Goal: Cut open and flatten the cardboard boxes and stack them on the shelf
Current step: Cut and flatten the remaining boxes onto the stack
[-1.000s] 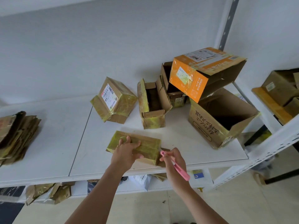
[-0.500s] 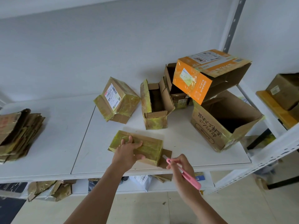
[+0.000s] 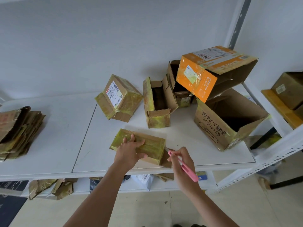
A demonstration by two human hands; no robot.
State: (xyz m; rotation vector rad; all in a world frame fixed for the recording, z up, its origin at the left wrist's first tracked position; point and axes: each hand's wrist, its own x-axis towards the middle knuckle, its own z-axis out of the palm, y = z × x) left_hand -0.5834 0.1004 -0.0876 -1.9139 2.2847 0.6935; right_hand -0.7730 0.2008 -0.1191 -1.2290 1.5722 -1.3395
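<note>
A small cardboard box wrapped in yellow tape (image 3: 152,145) lies near the front edge of the white shelf (image 3: 65,145). My left hand (image 3: 129,151) lies on its top, fingers spread over it and thumb at its near side. My right hand (image 3: 182,163) grips a pink box cutter (image 3: 183,166) whose tip is at the box's right end, beside a loose brown flap. A stack of flattened boxes (image 3: 18,131) lies at the shelf's left end.
Behind stand a taped box with a label (image 3: 119,97), an open narrow box (image 3: 157,104), an orange box (image 3: 211,72) tilted on a large open box (image 3: 229,120), and another open box (image 3: 178,86). Cardboard scraps (image 3: 50,187) lie on the lower shelf. A neighbouring rack holds boxes (image 3: 288,92) at right.
My right hand with the cutter has drawn slightly away to the right of the box's end and come back close. My left hand has stayed on the box.
</note>
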